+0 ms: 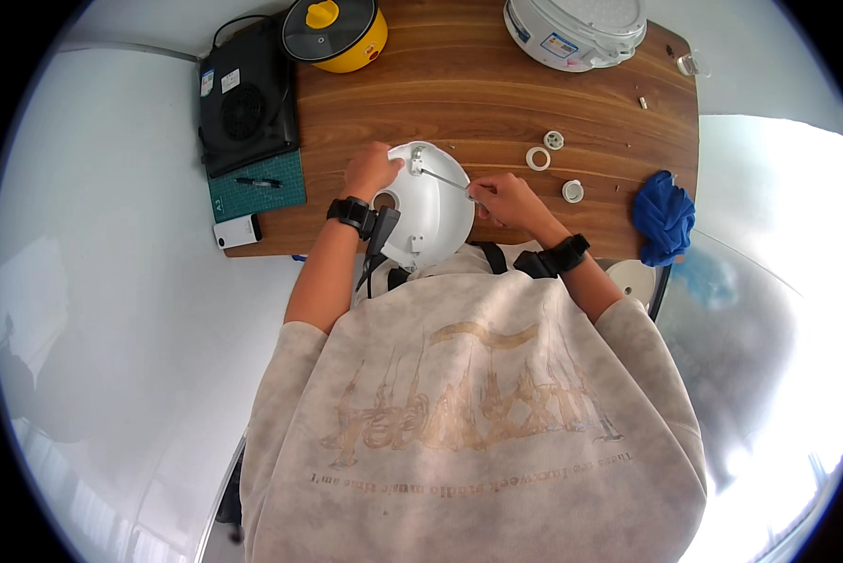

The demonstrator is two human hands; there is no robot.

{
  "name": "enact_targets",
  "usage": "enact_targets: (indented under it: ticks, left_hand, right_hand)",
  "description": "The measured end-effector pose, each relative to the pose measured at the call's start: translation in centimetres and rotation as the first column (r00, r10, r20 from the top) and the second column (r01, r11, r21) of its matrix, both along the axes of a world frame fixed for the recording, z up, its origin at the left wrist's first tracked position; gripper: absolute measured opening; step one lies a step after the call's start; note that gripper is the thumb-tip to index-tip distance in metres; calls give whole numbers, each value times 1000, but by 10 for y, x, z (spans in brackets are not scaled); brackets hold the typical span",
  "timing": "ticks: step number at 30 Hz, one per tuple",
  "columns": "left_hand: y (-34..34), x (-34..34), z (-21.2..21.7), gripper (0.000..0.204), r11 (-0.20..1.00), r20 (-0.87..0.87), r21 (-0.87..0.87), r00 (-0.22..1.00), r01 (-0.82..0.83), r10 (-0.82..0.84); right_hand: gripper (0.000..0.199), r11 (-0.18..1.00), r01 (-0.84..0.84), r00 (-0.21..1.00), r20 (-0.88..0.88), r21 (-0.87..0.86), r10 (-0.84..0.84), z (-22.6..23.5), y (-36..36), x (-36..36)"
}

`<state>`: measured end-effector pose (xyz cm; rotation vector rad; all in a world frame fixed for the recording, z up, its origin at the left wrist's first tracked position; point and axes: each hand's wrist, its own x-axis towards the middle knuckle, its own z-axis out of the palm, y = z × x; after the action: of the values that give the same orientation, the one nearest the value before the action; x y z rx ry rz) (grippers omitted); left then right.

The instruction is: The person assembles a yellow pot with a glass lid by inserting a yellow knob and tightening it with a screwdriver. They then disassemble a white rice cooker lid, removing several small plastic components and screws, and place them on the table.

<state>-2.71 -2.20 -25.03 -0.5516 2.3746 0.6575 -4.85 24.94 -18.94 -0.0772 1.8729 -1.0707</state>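
Note:
At the table's near edge, a white rounded plastic shell (448,218) leans toward my lap, with a round hole on its left side. My left hand (372,172) is closed on the shell's upper left rim. In my right hand (509,200) is a thin screwdriver (446,180), pinched near its handle, which the fingers mostly hide. Its metal shaft slants up and left, the tip at a small bracket (417,167) near the top of the shell. A second bracket (417,242) sits lower on the same shell.
Right of my hands lie a white ring (538,159), two small round white parts (554,140) and a blue cloth (665,218). Behind stand a yellow pot (356,54) and a white appliance (576,38). At left are a black device (245,108), a green mat (285,188) with a pen (258,182), and a white phone-like object (238,232).

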Motion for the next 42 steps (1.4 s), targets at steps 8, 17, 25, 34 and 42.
enact_targets:
  ticks: [8,17,25,34,42]
  left_hand:
    - [-5,2,-10,39,1000,-8,13,1000,-10,10]
    - [-2,1,0,36,1000,-14,19,1000,14,-13]
    - [-15,7,-36,36,997,7,74,999,-34,34]
    - [-13,6,-35,38,1000,7,5,1000,-12,12]
    - [-11,10,-31,38,1000,-55,12,998,-21,22]
  right_hand:
    - [33,1000,-26,1000,12,-8,26,9,-1,-1]
    - [37,988,-123,983,122,-91,134,12,-7,-23]
    - [32,929,-367,927,107,51,361,15,-25,-41]
    - [20,783,-614,764,-172,98,621,-8,-40,-60]
    - [10,648,-672,372,-592,359,715,-4,-37,-59]
